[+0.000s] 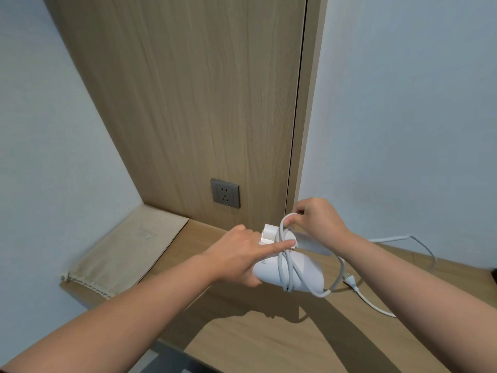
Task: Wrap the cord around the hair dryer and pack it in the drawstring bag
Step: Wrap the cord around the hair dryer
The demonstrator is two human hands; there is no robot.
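A white hair dryer [306, 273] is held just above the wooden desk [255, 340]. My left hand [239, 254] grips its body from the left, index finger stretched across the wrapped turns. The grey-white cord [286, 267] circles the dryer a few times. My right hand [314, 219] pinches a loop of that cord above the dryer's folded handle. The loose end trails right across the desk, and the plug [351, 282] lies beside the dryer. A beige drawstring bag [126, 251] lies flat at the desk's left end.
A grey wall socket [225, 193] sits in the wooden panel behind the desk. Pale blue walls close in on both sides. A dark object [493, 272] shows at the far right edge.
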